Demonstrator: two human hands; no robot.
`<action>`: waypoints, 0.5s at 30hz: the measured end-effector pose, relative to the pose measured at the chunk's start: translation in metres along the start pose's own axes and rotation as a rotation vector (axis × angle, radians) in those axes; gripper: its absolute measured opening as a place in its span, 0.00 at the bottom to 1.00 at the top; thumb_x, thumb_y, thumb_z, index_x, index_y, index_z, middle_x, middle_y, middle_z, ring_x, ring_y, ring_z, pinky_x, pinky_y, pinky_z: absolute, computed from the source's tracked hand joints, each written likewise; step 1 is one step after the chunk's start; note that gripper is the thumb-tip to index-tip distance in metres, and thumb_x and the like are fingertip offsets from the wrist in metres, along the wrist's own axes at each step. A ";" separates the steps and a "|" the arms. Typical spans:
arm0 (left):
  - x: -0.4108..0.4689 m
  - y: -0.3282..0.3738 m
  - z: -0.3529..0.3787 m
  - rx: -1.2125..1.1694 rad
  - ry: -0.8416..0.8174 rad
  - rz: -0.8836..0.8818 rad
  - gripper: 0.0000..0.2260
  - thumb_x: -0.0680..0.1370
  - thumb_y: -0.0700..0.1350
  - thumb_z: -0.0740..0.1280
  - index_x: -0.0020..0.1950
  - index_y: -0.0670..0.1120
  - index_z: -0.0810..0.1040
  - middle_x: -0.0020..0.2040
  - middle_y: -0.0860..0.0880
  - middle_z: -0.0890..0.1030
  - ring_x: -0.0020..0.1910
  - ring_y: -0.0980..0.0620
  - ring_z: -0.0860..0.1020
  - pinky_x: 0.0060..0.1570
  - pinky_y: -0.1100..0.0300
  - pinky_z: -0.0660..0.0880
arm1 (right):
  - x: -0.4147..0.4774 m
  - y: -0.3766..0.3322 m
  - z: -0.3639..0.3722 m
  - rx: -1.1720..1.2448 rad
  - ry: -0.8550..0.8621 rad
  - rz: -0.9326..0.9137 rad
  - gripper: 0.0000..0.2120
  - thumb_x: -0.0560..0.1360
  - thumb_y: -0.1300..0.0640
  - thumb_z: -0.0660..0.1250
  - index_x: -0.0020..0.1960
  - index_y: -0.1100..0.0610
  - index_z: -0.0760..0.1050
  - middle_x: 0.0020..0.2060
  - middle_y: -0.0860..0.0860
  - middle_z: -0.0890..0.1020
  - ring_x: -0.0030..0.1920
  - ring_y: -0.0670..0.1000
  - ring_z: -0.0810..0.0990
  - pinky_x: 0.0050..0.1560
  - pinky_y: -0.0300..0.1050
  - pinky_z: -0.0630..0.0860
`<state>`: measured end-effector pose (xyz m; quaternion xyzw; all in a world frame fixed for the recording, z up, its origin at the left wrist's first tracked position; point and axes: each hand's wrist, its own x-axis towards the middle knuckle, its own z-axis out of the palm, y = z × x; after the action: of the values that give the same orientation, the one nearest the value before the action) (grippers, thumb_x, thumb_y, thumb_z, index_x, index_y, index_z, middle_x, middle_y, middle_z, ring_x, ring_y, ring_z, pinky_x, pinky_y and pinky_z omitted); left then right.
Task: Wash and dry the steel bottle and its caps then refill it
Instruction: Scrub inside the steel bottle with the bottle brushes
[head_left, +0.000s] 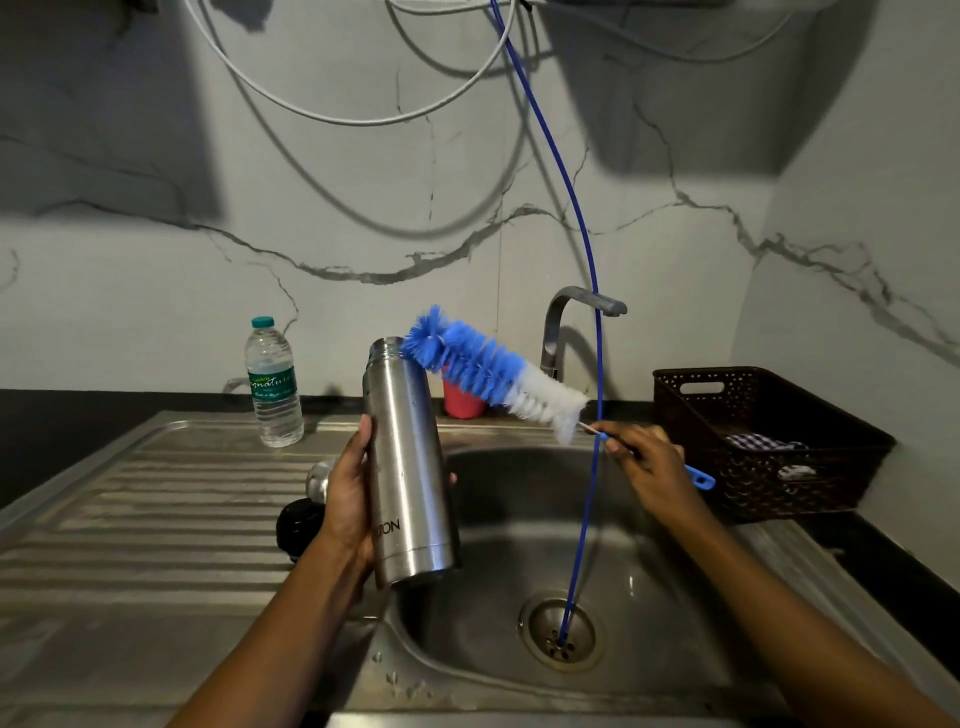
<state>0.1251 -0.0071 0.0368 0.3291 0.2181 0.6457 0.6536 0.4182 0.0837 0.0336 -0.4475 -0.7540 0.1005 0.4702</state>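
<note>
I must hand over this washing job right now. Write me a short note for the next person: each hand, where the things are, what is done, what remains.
Left hand: holds the steel bottle upright over the sink, mouth open.
Right hand: holds the bottle brush by its handle; the bristle tip is at the bottle mouth, not inside.
Caps: the steel cap and the black cap lie on the drainboard, partly hidden behind the left hand.
Plastic water bottle stands at the back.
Done: caps are off.
Left: scrub inside, rinse, wash caps, dry all, refill. The tap shows no water running.
</note>
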 end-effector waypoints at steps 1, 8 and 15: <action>0.000 0.000 0.000 -0.004 -0.009 0.003 0.41 0.55 0.61 0.81 0.59 0.38 0.76 0.45 0.37 0.81 0.39 0.39 0.82 0.42 0.48 0.81 | 0.000 0.001 -0.002 -0.005 0.009 0.002 0.15 0.78 0.59 0.64 0.55 0.38 0.71 0.42 0.40 0.76 0.49 0.49 0.72 0.52 0.51 0.64; 0.000 -0.002 -0.001 -0.042 0.021 0.015 0.29 0.70 0.62 0.64 0.54 0.38 0.82 0.49 0.38 0.82 0.43 0.41 0.82 0.45 0.47 0.81 | -0.002 -0.015 0.015 0.072 -0.062 -0.038 0.14 0.78 0.58 0.63 0.58 0.42 0.73 0.46 0.36 0.75 0.53 0.49 0.73 0.55 0.49 0.69; 0.003 -0.002 -0.003 -0.002 -0.054 0.010 0.42 0.48 0.63 0.81 0.52 0.37 0.80 0.41 0.38 0.82 0.35 0.43 0.82 0.35 0.52 0.81 | -0.003 -0.024 0.018 0.111 -0.058 -0.054 0.15 0.77 0.59 0.64 0.57 0.41 0.73 0.46 0.33 0.74 0.53 0.49 0.73 0.58 0.59 0.69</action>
<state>0.1251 -0.0040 0.0337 0.3468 0.1982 0.6402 0.6563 0.3901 0.0725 0.0362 -0.3970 -0.7725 0.1425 0.4747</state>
